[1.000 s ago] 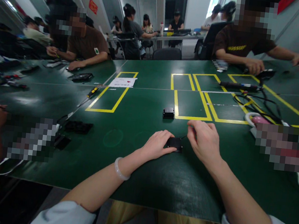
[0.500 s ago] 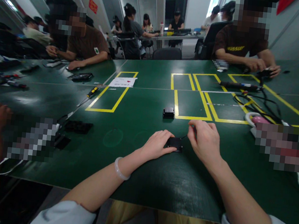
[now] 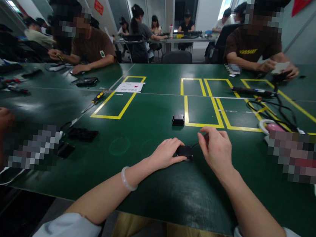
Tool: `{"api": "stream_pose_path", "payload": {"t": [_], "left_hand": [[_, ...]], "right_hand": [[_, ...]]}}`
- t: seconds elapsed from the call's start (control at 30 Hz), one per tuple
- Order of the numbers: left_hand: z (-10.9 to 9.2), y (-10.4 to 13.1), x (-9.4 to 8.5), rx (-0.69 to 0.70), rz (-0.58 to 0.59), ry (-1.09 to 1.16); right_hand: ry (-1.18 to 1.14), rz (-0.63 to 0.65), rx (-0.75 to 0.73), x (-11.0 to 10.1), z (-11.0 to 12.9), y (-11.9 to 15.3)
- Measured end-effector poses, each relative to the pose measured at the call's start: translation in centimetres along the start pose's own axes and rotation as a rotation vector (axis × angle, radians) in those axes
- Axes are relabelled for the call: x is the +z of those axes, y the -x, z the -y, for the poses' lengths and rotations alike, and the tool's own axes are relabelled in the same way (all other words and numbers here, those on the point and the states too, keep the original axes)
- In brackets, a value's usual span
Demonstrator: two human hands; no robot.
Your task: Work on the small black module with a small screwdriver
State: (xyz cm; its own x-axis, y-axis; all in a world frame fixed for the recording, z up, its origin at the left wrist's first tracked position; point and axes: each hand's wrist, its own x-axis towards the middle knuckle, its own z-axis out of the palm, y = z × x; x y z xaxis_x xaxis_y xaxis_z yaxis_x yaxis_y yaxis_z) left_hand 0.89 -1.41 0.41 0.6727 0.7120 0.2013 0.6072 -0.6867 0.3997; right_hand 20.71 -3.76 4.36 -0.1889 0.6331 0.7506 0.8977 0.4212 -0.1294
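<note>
I have the left hand pressed down on a small black box that lies flat on the green counter, fingers curled over the box's near-left edge and pinning it in place. My right hand sits just to the right of the box, fingers pinched together around a thin dark tool whose tip slants down toward the box's far-right corner; I cannot tell whether the tip actually touches. So both hands are closed, one clamped on the box and one on the tool, close together but not touching each other. To do this well, I judge the left hand should bear straight down so the box cannot swivel, and the right should keep the tool steady at that corner with light, even pressure rather than force, since a slip would skid across the smooth counter. Beyond the box lies a second black box, just beside the corner of a yellow taped rectangle. Far to the left of the box in hand lies a screwdriver with a yellow and black handle, and cables trail far to the right. Other people sit across the counter at their own work.
</note>
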Motion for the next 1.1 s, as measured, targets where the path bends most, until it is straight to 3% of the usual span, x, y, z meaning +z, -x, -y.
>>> {"api": "stream_pose_path", "payload": {"t": [0.57, 1.1], "left_hand": [[-0.01, 0.00, 0.02, -0.006, 0.005, 0.000], [-0.06, -0.06, -0.08, -0.012, 0.009, 0.003]], "right_hand": [[-0.053, 0.073, 0.026, -0.37, 0.01, -0.05], [-0.040, 0.062, 0.001, -0.53, 0.03, -0.06]]}}
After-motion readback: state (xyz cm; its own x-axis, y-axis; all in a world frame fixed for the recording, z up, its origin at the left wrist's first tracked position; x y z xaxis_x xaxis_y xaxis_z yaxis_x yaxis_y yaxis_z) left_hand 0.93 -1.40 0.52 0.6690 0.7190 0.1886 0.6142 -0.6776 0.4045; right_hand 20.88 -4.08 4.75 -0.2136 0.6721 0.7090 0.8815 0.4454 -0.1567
